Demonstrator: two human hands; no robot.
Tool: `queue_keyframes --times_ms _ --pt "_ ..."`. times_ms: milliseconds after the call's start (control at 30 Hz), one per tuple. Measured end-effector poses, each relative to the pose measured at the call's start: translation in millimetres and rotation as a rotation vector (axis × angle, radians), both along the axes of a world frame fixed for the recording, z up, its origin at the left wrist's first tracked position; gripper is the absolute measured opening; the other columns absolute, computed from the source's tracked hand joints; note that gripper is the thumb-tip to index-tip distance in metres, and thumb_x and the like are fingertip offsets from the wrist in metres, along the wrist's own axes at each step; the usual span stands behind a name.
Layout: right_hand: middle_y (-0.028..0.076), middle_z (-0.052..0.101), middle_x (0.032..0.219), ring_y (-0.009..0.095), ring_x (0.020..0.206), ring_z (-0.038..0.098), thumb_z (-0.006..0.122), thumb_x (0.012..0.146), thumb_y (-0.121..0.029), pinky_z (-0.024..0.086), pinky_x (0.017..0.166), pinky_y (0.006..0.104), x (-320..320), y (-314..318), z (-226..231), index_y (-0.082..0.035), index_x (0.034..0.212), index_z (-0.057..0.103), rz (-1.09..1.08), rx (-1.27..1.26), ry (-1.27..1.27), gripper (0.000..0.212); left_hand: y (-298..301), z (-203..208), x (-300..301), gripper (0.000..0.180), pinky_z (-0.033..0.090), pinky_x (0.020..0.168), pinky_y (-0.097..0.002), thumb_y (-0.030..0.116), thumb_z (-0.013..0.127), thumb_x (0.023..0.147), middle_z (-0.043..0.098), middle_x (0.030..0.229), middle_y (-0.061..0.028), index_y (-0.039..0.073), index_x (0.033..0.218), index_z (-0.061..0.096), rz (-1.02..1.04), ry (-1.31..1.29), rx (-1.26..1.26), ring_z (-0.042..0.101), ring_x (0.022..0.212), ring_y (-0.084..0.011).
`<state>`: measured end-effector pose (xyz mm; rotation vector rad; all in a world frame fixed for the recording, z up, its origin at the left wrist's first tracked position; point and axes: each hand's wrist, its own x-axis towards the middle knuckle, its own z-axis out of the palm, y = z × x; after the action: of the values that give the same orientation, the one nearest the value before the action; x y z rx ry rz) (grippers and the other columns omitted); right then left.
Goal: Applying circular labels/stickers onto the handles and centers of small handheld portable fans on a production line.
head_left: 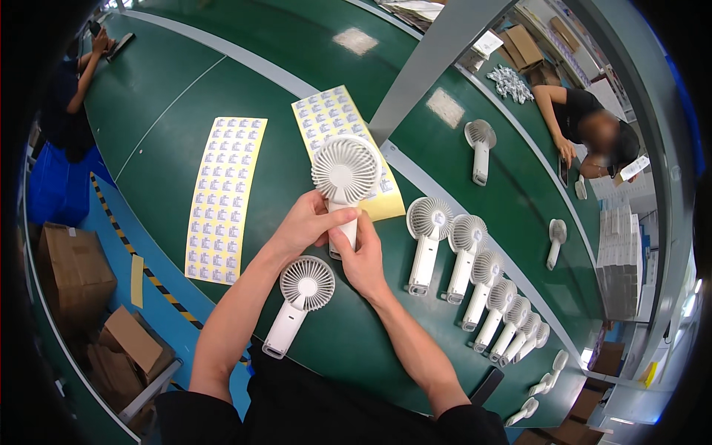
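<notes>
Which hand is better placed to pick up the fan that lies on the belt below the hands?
Left, probably. The lying fan sits just below the left hand; the right hand is farther over, gripping the held fan.

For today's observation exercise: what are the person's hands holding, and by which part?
Both hands, left hand and right hand, grip one white handheld plastic fan by its handle.

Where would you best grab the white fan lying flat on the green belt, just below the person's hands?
Probably by its handle. The lying fan has a long, slim handle pointing down-left toward the person, while its round grille head is wide and slotted. Coming from above, fingers across the handle's narrow width, looks easiest; the left hand is nearest.
</notes>
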<state>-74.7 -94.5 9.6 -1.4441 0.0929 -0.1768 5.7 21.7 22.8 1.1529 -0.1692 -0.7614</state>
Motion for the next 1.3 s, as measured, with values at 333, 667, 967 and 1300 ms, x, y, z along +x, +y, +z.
queue_keyframes --times_ms 333,667,967,1300 --pt "0.014 0.064 0.101 0.02 0.083 0.066 0.05 0.101 -0.015 0.054 0.078 0.0328 9 -21 3 0.002 0.121 0.045 0.066 0.367 0.119 0.027 1 -3 12 0.048 0.048 0.091 -0.0301 0.033 0.036 0.106 0.062 0.115 -0.0108 -0.004 0.13 0.053 0.17 -0.199 -0.069 0.06 0.101 -0.0146" --pt "0.014 0.063 0.104 0.019 0.085 0.065 0.054 0.099 -0.017 0.053 0.077 0.0317 13 -28 6 0.001 0.117 0.047 0.031 0.465 0.189 0.026 7 -2 19 0.03 0.045 0.088 -0.0242 0.025 0.056 0.098 0.065 0.11 -0.0039 0.002 0.115 0.067 0.405 -0.246 0.084 0.058 0.099 -0.0089" --pt "0.011 0.065 0.102 0.015 0.085 0.065 0.063 0.094 -0.018 0.052 0.076 0.0276 12 -27 0 -0.001 0.11 0.051 0.041 0.446 0.185 0.026 7 -2 20 0.024 0.046 0.086 -0.0221 0.009 0.058 0.095 0.065 0.115 -0.004 0.002 0.118 0.065 0.438 -0.291 0.112 0.059 0.098 -0.0081" --pt "0.01 0.063 0.1 0.013 0.086 0.064 0.064 0.094 -0.009 0.051 0.077 0.0274 8 -11 -5 0.0 0.11 0.049 0.051 0.146 0.092 0.024 8 -5 23 0.026 0.048 0.082 -0.0209 0.005 0.056 0.096 0.066 0.113 -0.0055 0.001 0.12 0.063 0.433 -0.332 0.103 0.061 0.096 -0.0086"
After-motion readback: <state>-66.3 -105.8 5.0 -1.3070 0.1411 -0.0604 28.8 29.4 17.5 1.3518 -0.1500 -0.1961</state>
